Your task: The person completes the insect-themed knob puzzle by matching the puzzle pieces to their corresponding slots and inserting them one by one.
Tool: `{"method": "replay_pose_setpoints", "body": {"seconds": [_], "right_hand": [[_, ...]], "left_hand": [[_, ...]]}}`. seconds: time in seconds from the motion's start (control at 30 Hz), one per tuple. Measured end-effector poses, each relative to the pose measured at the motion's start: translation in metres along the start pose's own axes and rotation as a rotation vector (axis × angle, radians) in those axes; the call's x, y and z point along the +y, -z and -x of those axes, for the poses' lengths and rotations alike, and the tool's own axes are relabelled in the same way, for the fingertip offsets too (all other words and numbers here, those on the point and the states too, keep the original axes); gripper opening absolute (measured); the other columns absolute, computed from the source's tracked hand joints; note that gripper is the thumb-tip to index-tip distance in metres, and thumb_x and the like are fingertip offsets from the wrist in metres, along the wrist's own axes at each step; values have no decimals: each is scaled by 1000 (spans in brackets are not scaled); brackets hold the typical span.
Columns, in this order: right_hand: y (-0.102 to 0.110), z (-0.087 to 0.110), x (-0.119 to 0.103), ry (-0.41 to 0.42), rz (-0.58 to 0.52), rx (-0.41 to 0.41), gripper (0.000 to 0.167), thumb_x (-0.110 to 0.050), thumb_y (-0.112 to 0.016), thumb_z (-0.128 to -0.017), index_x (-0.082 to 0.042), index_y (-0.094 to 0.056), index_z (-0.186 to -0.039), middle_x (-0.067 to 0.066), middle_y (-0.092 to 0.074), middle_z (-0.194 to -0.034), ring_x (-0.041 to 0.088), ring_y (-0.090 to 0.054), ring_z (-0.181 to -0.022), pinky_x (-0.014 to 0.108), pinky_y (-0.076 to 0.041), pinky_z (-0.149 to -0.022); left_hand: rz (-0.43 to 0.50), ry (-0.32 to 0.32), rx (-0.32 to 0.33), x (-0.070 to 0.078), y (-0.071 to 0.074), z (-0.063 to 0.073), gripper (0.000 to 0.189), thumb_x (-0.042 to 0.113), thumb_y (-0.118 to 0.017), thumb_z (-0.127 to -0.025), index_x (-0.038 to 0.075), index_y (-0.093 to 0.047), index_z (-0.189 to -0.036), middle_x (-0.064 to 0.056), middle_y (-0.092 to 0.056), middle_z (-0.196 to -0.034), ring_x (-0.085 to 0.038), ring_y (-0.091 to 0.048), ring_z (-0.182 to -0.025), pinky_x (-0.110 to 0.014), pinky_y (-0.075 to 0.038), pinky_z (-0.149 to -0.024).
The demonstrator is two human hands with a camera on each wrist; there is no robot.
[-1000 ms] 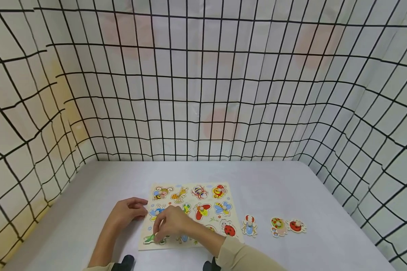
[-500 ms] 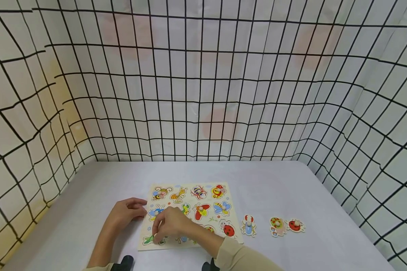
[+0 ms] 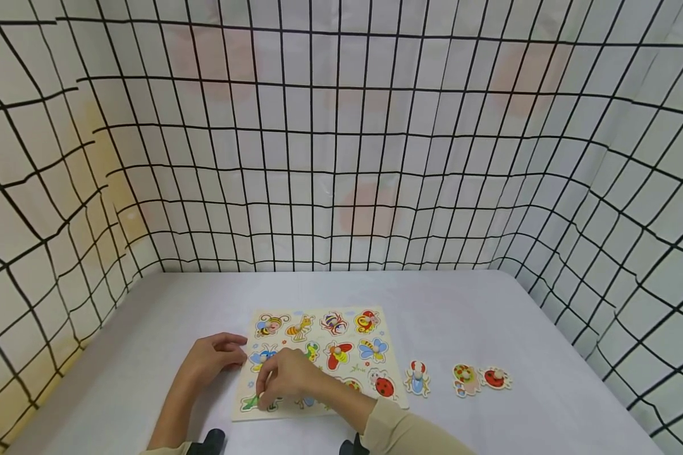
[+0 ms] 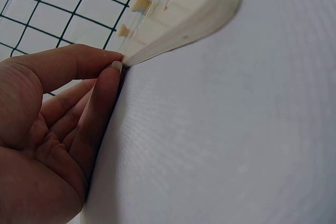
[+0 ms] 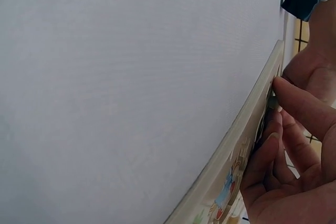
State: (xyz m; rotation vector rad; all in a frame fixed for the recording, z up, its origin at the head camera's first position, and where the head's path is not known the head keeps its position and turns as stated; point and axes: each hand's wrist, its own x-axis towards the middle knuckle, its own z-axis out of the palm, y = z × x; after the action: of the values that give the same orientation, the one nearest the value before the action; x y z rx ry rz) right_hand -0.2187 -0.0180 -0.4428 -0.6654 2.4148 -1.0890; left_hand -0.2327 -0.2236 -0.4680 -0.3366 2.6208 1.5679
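Observation:
A cream wooden peg puzzle board (image 3: 391, 363) with colourful insect pieces lies on the table. My left hand (image 3: 213, 359) is at its left edge; in the left wrist view, thumb and index finger pinch the corner of the board (image 4: 205, 14). Over the lower left part of the board, my right hand (image 3: 289, 376) pinches a small puzzle piece by its knob, mostly hidden by the fingers. Beside that piece a green insect piece (image 3: 249, 402) shows. In the right wrist view, the fingers of the right hand (image 5: 286, 150) sit close against the board's face.
Right of the board lie a blue-and-red beetle piece (image 3: 417, 379), a green-and-red spotted piece (image 3: 465, 380) and a ladybug piece (image 3: 496, 378), the last two touching. A white wall with a black grid (image 3: 353, 151) surrounds the white table (image 3: 449, 309).

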Motion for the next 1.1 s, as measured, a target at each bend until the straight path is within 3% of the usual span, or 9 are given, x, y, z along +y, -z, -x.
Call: {"method": "replay_pose_setpoints", "body": {"seconds": [1.1], "right_hand": [[1,0,1,4,-17,-13,15,-12,-89,-73,-18,-75,-74,-10,-65,-61,4,-53,-60,20,-36,-60]], "left_hand": [[25,1,1,-2,-1,-2,35,10,-77,-83,0,-71,-116,-2,-73,-85,-15,-65,-71,-26,-53,-67]]}}
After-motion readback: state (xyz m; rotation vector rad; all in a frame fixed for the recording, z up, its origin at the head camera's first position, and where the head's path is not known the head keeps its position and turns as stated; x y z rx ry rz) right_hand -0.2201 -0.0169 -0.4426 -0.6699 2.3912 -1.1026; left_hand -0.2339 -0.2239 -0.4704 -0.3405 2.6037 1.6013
